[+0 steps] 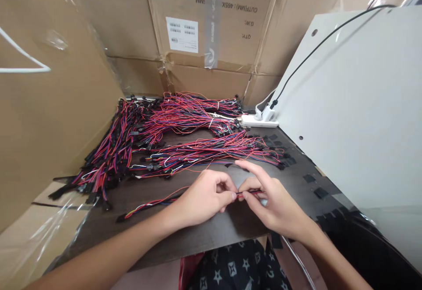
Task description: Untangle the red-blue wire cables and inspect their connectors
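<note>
A thin wire harness [153,203] of red, black and yellow wires lies across the near part of the dark table, its black-tipped end at the left. My left hand [211,195] pinches it between thumb and fingers. Close beside, my right hand [268,197] grips the same harness with thumb and fingertips, its index finger raised. Only a short stretch of wire shows between the two hands; the rest is partly covered by them. Just beyond my right hand lies a bundle of red and blue wire harnesses [204,151].
More harnesses are heaped at the left [110,149] and back [187,114]. A white power strip [260,121] with plugs stands by a white panel [356,105]. Black tape pieces [320,192] stick along the table's right side. Cardboard [132,21] walls the back and left.
</note>
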`<state>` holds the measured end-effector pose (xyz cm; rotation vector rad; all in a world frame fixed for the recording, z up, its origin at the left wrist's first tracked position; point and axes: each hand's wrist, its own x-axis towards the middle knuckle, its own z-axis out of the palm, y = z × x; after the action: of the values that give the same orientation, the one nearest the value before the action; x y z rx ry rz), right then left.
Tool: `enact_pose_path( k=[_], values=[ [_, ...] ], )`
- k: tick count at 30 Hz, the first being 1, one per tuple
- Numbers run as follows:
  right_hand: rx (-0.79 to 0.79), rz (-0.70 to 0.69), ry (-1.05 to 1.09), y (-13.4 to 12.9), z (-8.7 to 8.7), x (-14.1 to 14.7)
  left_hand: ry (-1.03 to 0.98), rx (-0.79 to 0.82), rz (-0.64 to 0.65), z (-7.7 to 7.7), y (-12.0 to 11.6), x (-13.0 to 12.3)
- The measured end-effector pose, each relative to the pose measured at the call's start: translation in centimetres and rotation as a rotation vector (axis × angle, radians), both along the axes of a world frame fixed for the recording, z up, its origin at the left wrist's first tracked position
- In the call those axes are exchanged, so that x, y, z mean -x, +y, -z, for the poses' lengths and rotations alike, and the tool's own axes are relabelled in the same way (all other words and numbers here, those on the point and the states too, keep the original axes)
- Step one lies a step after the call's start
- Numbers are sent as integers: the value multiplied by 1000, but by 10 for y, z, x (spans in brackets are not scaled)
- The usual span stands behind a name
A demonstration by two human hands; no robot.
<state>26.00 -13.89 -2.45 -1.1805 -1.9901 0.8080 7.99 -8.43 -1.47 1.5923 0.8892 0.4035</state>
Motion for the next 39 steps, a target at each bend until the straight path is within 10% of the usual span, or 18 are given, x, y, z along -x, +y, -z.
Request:
enact_pose_path(
  k=[39],
  values=[
    [17, 43, 8, 6, -11, -7, -62, -176, -88, 5, -6, -3]
  ],
)
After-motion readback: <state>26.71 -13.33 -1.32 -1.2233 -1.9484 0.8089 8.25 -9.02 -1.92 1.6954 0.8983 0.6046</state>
